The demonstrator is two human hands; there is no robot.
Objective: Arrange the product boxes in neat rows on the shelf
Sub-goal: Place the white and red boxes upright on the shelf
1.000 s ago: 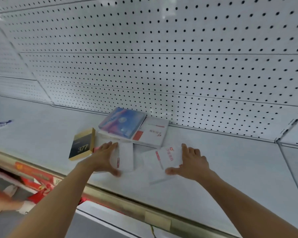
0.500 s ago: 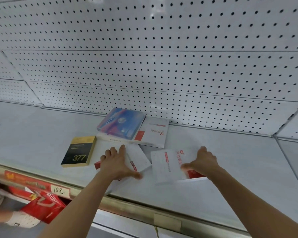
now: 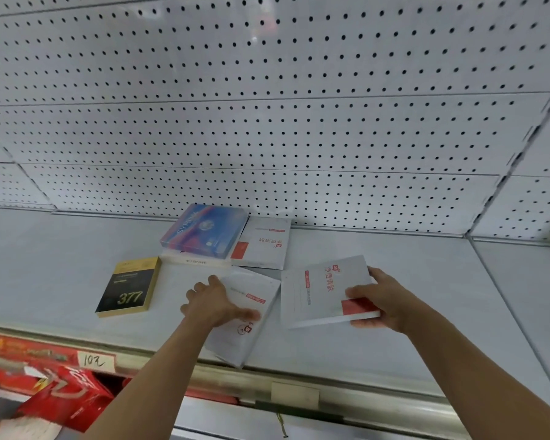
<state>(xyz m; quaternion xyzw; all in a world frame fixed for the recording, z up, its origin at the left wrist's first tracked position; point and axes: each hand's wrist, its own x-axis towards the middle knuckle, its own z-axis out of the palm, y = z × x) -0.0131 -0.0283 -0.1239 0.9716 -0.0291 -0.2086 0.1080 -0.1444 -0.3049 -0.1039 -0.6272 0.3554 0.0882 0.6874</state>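
Observation:
Two white boxes with red print sit at the front of the white shelf [image 3: 394,344]. My left hand [image 3: 215,304] grips the left white box [image 3: 245,331], which is turned at an angle and juts toward the shelf's front edge. My right hand [image 3: 383,301] holds the right white box [image 3: 323,290] by its right side, thumb on top. Behind them lie a blue and pink box [image 3: 205,230] on a white one, and another white box [image 3: 262,244] against the pegboard. A black and gold box [image 3: 129,287] marked 377 lies to the left.
The perforated back wall [image 3: 267,122] rises behind the shelf. A metal price rail [image 3: 299,389] with a handwritten tag [image 3: 94,362] runs along the front edge. Red packages [image 3: 64,398] sit on the lower shelf at bottom left.
Both white boxes have been drawn toward the front and turned. The right box has shifted right under my right hand, and the left box now angles toward the shelf's edge.

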